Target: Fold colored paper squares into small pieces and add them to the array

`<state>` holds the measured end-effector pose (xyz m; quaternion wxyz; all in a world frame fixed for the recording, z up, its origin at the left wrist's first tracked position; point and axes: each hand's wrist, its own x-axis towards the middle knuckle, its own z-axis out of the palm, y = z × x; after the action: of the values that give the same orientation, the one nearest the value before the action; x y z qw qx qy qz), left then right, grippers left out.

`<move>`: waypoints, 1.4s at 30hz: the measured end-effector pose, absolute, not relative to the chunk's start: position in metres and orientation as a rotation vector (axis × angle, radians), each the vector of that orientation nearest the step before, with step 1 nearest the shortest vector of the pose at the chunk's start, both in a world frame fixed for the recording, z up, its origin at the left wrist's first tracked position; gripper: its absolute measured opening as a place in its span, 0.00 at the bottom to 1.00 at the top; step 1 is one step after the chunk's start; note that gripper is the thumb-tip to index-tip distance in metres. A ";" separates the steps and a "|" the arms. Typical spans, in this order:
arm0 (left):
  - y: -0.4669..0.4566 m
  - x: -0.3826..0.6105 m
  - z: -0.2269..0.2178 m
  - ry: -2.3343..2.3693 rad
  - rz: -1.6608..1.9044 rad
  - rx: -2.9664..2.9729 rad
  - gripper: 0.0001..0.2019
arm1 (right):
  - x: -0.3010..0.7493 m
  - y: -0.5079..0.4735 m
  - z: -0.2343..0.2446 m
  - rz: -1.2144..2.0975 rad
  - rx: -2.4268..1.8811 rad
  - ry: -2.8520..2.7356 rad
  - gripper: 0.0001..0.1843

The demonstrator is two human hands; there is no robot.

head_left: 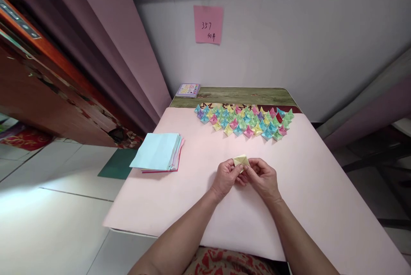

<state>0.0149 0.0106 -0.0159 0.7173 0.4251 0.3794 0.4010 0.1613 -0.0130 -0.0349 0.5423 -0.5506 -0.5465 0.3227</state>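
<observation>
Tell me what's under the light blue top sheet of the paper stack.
Under the light blue top sheet, edges of other sheets show at the right, with a red layer at the bottom. Their faces and the pink tabletop directly beneath are covered.

The table (308,172) offers passage at right; folded papers (246,119) block the far side, a paper stack (157,151) the left.
</observation>
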 end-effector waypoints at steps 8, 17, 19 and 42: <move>0.010 0.015 -0.010 0.867 0.887 0.916 0.22 | 0.167 -0.010 -0.025 0.699 -1.135 -1.489 0.12; 0.009 0.012 -0.008 0.786 0.908 0.887 0.20 | 0.166 -0.011 -0.022 0.672 -1.166 -1.560 0.10; 0.009 0.011 -0.010 0.763 0.907 0.898 0.20 | 0.164 -0.010 -0.027 0.667 -1.192 -1.511 0.07; 0.007 0.016 -0.013 1.030 1.262 1.156 0.16 | 0.165 -0.012 -0.024 0.737 -1.346 -1.389 0.11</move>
<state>0.0159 0.0072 -0.0127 0.5412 0.4865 0.4337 0.5314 0.1647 -0.0116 -0.0236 0.5108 -0.5590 -0.5769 0.3063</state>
